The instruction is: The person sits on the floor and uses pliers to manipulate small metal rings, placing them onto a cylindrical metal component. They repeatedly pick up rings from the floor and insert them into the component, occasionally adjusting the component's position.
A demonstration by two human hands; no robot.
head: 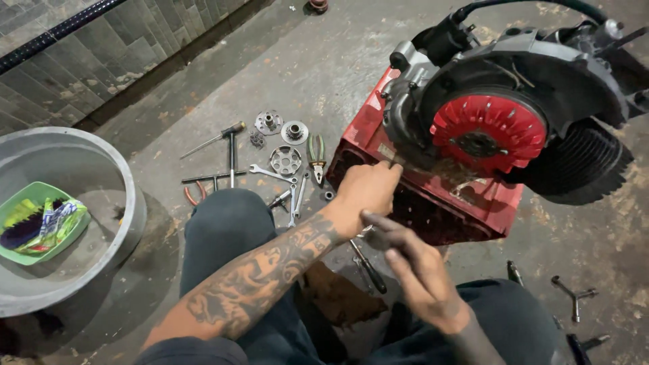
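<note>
At the left stands a grey basin (pixel 128 203) with a green tray (pixel 27 253) inside, and wrenches (pixel 287 189) and pliers (pixel 316 157) lie on the concrete floor. The left hand (pixel 365 192) is closed in a fist against the lower edge of the engine (pixel 500 128), which rests on a red crate (pixel 433 203). The right hand (pixel 412 270), blurred, has its fingers stretched out just beside the left wrist; I cannot tell if it holds something.
</note>
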